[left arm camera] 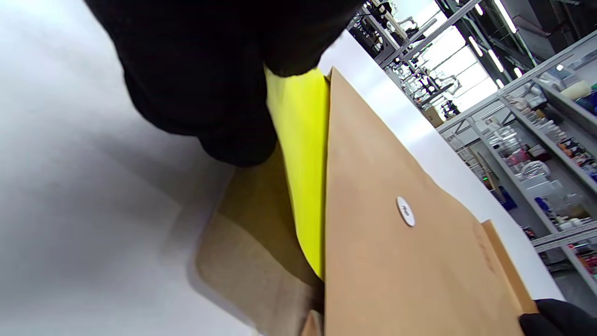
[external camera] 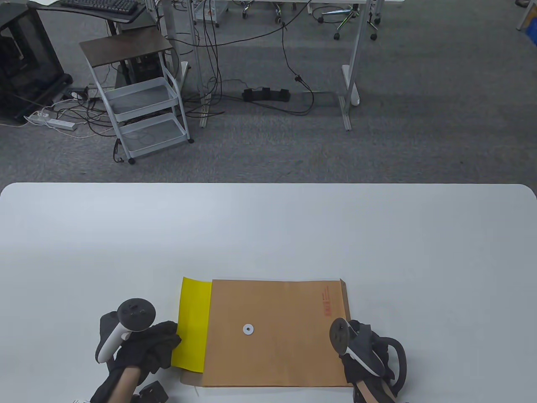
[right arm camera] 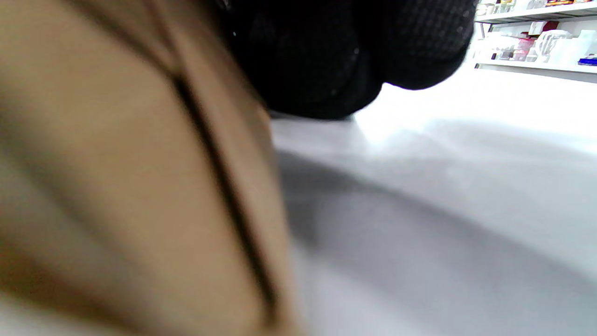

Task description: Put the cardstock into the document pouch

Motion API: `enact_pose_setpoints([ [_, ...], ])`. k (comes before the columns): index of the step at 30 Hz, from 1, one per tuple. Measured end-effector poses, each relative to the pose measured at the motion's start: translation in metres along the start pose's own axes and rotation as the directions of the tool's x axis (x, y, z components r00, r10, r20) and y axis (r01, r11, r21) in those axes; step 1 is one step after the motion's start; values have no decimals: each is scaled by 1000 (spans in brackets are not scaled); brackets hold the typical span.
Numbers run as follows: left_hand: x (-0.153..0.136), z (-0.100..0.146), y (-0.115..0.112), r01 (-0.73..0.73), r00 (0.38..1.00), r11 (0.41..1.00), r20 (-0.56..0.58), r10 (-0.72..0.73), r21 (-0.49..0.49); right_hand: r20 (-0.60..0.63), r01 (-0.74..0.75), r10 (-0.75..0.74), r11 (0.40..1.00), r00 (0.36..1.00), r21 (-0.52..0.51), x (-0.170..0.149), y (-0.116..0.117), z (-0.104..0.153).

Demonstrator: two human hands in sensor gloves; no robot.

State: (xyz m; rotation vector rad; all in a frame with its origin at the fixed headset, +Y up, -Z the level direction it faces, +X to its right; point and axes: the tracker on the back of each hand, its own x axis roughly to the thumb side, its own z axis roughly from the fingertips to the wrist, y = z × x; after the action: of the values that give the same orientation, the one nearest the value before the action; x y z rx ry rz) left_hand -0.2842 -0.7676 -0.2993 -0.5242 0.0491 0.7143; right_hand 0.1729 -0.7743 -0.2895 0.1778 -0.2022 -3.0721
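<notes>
Protruding from the open left end of the document pouch point(external camera: 277, 331), a yellow strip of cardstock point(external camera: 194, 323) is all that shows; the rest of the sheet is hidden inside the pouch. Judged from this, insertion is mostly complete, and the last strip remains to be pushed in. The pouch lies flat near the front edge of the table point(external camera: 268, 235), its flap point(left arm camera: 242, 275) spread open under the cardstock. The left hand point(external camera: 147, 344) touches the outer edge of the cardstock; whether it pinches or only presses cannot be told. The right hand point(external camera: 365, 352) is at the pouch's closed right end, fingers touching it; its grip cannot be told.
</notes>
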Motion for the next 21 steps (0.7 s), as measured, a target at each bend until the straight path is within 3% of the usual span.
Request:
enact_pose_setpoints([
  [21, 5, -6, -16, -91, 994, 992, 49, 95, -88, 0, 0, 0, 1000, 1000, 0, 0, 0, 0],
])
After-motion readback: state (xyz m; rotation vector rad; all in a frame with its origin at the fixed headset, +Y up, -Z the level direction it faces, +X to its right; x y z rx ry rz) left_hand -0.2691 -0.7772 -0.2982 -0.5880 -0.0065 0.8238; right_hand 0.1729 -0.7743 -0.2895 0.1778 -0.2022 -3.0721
